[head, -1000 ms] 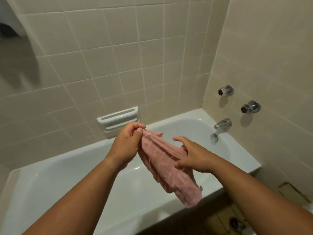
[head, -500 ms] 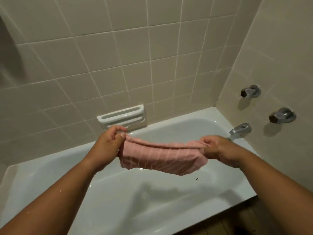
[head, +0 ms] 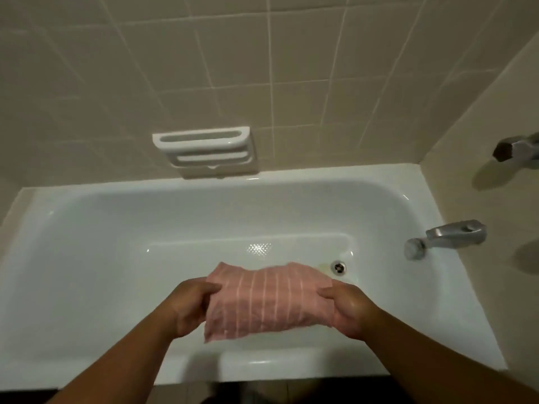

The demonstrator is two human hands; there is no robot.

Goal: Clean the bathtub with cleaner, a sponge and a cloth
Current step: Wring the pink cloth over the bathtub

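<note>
Beige tiled walls (head: pixel 291 68); white soap holder (head: pixel 204 150) on back wall; chrome spout (head: pixel 455 236), tap handle (head: pixel 519 147) at right.

White soap holder (head: pixel 204 150) on tiled wall (head: pixel 291 68); grey spout (head: pixel 455 236); 1 probable tap handle (head: pixel 516 147)

Tub (head: pixel 87 258): white, glossy, its long axis running from 9 to 3 o'clock.
Floor (head: pixel 204 266): an embossed grid pattern glints just past centre, toward 12 o'clock.
Drain (head: pixel 338 267): round metal, at the floor's 3 o'clock end, with a yellowish tint beside it.
</note>
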